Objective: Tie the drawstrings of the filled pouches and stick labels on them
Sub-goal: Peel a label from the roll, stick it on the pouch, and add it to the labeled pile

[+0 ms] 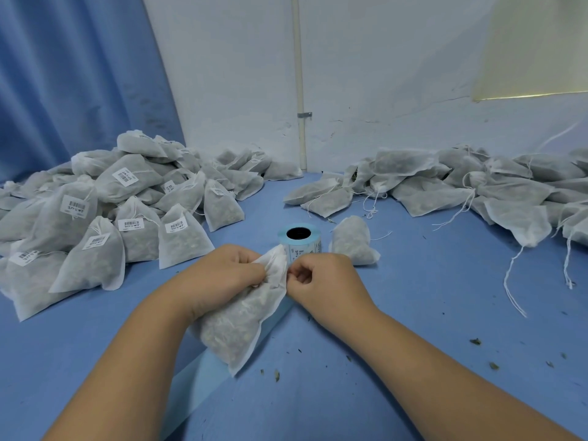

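Pouch [245,316] in hand, filled and lying slantwise on the blue table [413,313], its gathered neck pointing at the label roll [299,238] just behind it. The left hand [219,275] is closed around the neck, bunching the white fabric. The right hand [321,278] is curled shut beside the neck, fingertips pinched together as if on the drawstring, though the string itself is too thin to make out there.

To the left of the roll sits a heap of labelled pouches [105,218], barcodes showing. To the right of the roll lies one loose pouch [353,240], and farther right a heap of unlabelled pouches [461,186] with strings trailing over the table.

The tying step looks under way, with no label on this pouch yet. Risks as I judge them: pulling the string too hard could tear the thin fabric or snap the cord; a slack knot could let the neck open and spill filling, and scattered crumbs [475,341] on the table suggest that happens easily. Crumbs or creases on the fabric could keep a label from sticking flat.
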